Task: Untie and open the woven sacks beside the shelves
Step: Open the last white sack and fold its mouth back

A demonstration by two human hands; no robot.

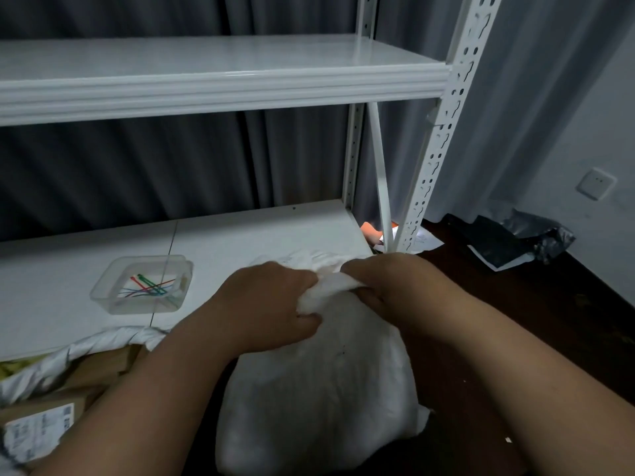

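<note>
**Both hands on the gathered neck of a white sack**

Grey curtains (137, 173) hang behind a white metal shelving unit (220, 80), whose perforated upright (443, 132) stands at the right end. On the lower shelf board (257, 235) sits a clear plastic tray (142, 283) holding a few coloured ties (151, 286) in red, green and blue.

A white woven sack (319, 400) stands on the dark floor (515, 321) just in front of that lower shelf, full and rounded, its top bunched into a neck. The left hand (264, 304) grips the neck from the left, fingers curled round the gathered fabric. The right hand (388, 286) grips it from the right, fingers clamped on the same bunch (the two hands nearly touch across it). Whether a tie is on the neck cannot be told, since the hands cover it.

To the left, a second sack (68, 359) lies open, with cardboard boxes (48, 417) showing inside, one bearing a printed label. Crumpled dark plastic bags (515, 238) lie on the floor by the wall at right, below a white wall socket (596, 183).
</note>
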